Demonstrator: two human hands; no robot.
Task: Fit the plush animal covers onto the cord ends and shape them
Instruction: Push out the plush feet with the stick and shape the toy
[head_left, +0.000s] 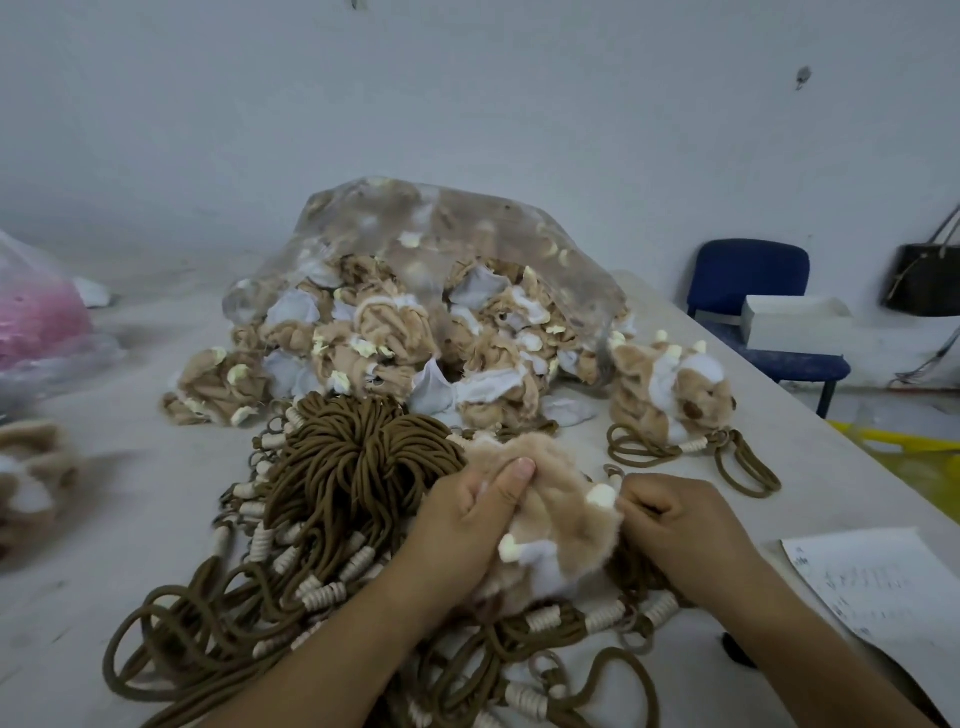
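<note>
Left hand (467, 525) pinches the plush cover (563, 525), thumb on top; right hand (685, 525) grips its other edge. Cover sits between both hands, over the cords (332, 467). Suggest: keep opening stretched, seat cord end fully, then smooth fur.

Dim, flat, bluish light; soft focus, left edge blurred, wide-angle bowing.

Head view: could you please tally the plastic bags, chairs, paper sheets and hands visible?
Plastic bags: 2 (clear bag, pink-filled bag)
Blue chair: 1
Paper sheet: 1
Hands: 2 (left hand, right hand, both gripping one plush cover)
Total: 6
</note>
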